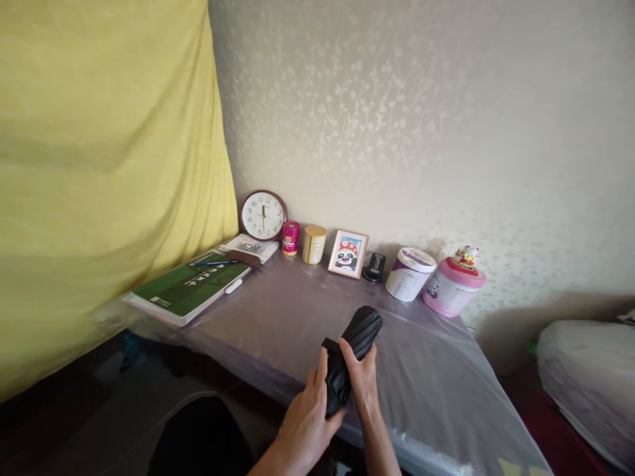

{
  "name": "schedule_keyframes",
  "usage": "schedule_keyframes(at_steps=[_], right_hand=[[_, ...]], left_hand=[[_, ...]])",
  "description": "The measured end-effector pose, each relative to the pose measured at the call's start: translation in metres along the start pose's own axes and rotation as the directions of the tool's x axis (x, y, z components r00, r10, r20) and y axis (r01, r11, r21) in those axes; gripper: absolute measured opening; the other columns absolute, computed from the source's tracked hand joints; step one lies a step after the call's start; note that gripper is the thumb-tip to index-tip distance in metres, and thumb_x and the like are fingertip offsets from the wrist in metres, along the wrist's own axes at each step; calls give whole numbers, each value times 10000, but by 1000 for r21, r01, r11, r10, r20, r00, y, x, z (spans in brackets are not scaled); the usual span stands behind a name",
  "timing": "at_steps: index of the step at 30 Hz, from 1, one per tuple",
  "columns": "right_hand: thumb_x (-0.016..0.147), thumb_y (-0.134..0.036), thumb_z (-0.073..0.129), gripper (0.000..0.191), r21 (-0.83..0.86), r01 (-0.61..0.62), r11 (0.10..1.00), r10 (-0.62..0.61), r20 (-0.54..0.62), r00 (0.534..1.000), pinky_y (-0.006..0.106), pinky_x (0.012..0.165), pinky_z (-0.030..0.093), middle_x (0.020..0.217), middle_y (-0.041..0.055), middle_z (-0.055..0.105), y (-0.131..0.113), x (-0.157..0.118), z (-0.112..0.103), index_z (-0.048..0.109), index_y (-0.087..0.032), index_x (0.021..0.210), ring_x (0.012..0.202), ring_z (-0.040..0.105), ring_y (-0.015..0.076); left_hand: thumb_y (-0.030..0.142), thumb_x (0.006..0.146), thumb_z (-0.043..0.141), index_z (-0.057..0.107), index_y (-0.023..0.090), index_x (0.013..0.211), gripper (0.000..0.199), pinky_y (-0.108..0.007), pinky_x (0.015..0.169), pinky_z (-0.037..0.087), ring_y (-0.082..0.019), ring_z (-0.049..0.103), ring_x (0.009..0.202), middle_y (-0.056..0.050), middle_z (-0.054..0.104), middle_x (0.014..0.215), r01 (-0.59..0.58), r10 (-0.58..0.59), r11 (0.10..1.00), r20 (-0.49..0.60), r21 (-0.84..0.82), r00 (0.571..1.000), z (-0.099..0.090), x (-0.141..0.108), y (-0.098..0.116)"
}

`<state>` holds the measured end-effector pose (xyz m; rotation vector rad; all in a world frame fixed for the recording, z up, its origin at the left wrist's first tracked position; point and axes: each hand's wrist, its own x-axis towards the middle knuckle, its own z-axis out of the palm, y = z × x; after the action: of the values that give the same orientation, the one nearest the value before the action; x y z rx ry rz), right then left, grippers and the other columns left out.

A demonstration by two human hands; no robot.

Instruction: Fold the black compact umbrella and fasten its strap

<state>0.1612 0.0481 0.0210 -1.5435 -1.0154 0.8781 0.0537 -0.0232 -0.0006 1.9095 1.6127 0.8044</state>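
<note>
A black folded umbrella [364,328] is held tilted over the front edge of the table, its pleated cloth wrapped close. My left hand [310,413] is closed around its lower part, where a dark strap end sticks out past the index finger. Higher up, my right hand [363,378] grips it from the right side, with the thumb lying along the cloth. The fingers behind the umbrella are partly hidden.
Along the wall stand a round clock [264,215], a pink can [290,238], a yellow-lidded tin [314,244], a panda picture frame [348,254], a black stand [374,268], a white tub [411,275] and a pink-lidded tub [452,291]. A green book [188,284] lies left on the plastic-covered table [268,317].
</note>
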Motion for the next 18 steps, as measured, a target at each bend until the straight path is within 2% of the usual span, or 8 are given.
schedule_keyframes(at_steps=[2,4,6,9,12,15,18], right_hand=[[605,-528,645,689,-23,7,1000,-7,8,1000,295,740,477,931,67,638,1,5,1,445,-135,1135,855,611,225],[627,-545,616,729,-82,38,996,-37,13,999,316,756,473,966,93,635,5,10,1,417,-122,1187,895,606,246],[645,-558,591,783,-196,133,972,-137,-7,991,350,788,458,1033,134,612,10,14,0,372,-108,1247,975,577,280],[673,-538,581,739,-346,324,881,-356,-34,934,382,791,448,1122,170,553,20,18,-1,381,-148,1269,1046,532,315],[721,-500,556,594,-403,430,808,-472,-6,882,375,724,469,1139,163,514,28,18,0,454,-202,1224,975,564,299],[806,-451,464,436,-452,523,723,-537,109,837,350,714,487,1125,132,492,29,18,1,517,-198,1157,885,592,234],[875,-338,368,306,-391,642,659,-591,259,764,301,782,478,1065,84,521,26,20,0,584,-209,1049,860,590,168]], left_hand=[[320,758,517,-80,155,1376,875,-313,926,397,-221,426,1187,-147,290,1395,-53,53,998,-15,-21,998,-4,4,-3],[352,796,471,-98,147,1373,836,-320,948,381,-213,381,1223,-149,265,1408,-90,90,996,-35,2,995,-7,8,-5],[332,816,441,-69,154,1378,779,-315,936,390,-214,395,1213,-145,277,1404,-85,89,993,-48,85,995,-9,11,-6],[300,799,475,0,170,1387,767,-304,835,449,-222,543,1043,-141,410,1315,2,6,968,-31,252,999,-8,16,-7],[268,797,477,65,189,1389,726,-280,743,470,-198,604,885,-117,488,1226,32,-33,926,-4,376,999,-7,19,-6],[253,788,489,100,199,1386,715,-267,729,465,-187,599,874,-109,479,1227,20,-29,898,13,440,1000,-6,21,-4],[243,776,503,97,198,1386,734,-266,725,462,-185,596,868,-107,487,1204,22,-39,885,27,465,999,-7,24,-2]])
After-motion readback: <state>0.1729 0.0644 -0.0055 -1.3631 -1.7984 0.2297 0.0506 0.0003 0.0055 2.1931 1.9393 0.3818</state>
